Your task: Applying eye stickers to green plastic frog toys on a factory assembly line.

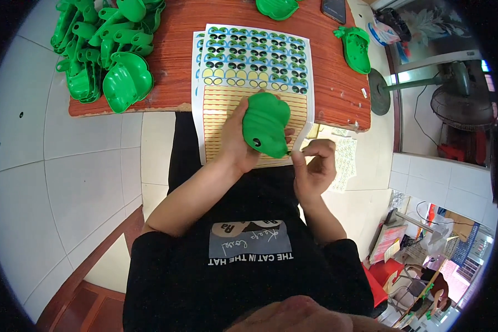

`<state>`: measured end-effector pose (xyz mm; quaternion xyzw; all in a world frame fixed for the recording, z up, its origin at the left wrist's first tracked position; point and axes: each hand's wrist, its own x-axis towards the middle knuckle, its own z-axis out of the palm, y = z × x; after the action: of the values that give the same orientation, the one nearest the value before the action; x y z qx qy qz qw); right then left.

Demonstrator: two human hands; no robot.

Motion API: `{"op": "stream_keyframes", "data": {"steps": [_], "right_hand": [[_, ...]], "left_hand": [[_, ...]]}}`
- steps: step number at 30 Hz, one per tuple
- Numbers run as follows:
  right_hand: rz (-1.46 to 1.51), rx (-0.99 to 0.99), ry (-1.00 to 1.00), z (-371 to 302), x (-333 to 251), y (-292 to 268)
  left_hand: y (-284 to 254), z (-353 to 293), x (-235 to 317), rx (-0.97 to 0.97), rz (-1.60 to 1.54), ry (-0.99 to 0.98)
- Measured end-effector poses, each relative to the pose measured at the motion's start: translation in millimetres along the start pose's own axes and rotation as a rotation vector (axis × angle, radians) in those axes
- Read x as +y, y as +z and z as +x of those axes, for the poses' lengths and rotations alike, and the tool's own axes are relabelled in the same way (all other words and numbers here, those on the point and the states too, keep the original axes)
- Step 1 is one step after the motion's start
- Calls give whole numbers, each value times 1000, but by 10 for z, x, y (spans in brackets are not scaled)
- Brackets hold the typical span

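Observation:
My left hand (pixel 237 135) holds a green plastic shell-shaped piece (pixel 266 123) with a ribbed, curved surface. A small black-and-white eye sticker (pixel 257 142) is on its lower left part. At the piece's lower right edge, my right hand (pixel 317 166) is closed in a pinch. Something dark and tiny shows by those fingertips, too small to make out. Beneath the green piece lies a sticker sheet (pixel 216 102) with rows of green and black eyes, yellow ovals and yellow strips. It hangs over the table's near edge, with another sheet under it.
A heap of green plastic parts (pixel 128 83) covers the left of the red-brown table (pixel 174 72). Another green part (pixel 356 50) lies at the right, one more (pixel 276 8) at the far edge beside a dark phone (pixel 333 10). A fan (pixel 454 102) stands beyond the table's right side.

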<state>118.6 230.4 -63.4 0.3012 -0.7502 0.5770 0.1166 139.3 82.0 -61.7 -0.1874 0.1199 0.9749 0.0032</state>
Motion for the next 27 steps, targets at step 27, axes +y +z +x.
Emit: {"op": "stream_keyframes", "data": {"steps": [27], "right_hand": [[-403,-341,-444,1321,846,212]], "left_hand": [[9,18,-8,19,-48,-23]]}}
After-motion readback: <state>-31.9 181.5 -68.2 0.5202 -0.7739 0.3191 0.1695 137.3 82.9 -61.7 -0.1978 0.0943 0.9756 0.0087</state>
